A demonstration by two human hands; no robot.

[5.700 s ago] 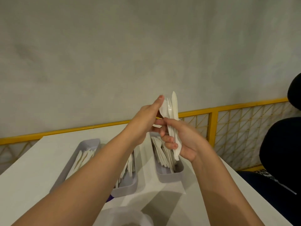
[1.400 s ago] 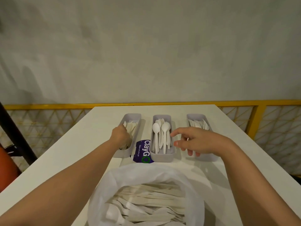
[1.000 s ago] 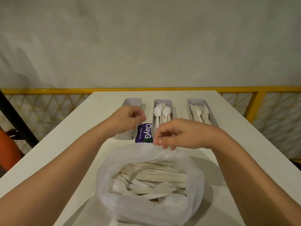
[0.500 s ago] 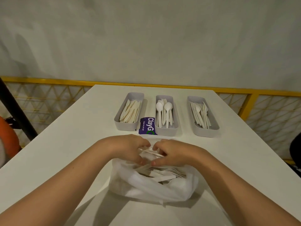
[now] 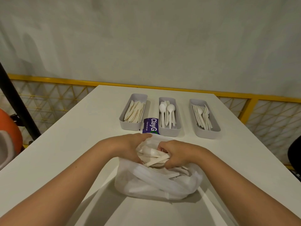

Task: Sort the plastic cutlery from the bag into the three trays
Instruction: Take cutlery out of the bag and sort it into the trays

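Note:
A translucent white plastic bag (image 5: pixel 156 185) full of white cutlery lies on the table in front of me. Both hands are at its open mouth. My left hand (image 5: pixel 128 146) and my right hand (image 5: pixel 177 154) curl around a bundle of cutlery (image 5: pixel 153 156) lifted a little out of the bag. Beyond stand three grey trays side by side: the left tray (image 5: pixel 121 122) holds knives, the middle tray (image 5: pixel 169 132) holds spoons, the right tray (image 5: pixel 207 133) holds forks.
A purple ClayGo card (image 5: pixel 150 125) lies between the left and middle trays. The white table (image 5: pixel 73 136) ends at a yellow mesh railing (image 5: pixel 260 111) behind and to the right. An orange object (image 5: pixel 9 132) sits off the left edge.
Both hands came back from the trays to the bag, reached into its mouth and now grip a bundle of cutlery. The view has tilted down a little.

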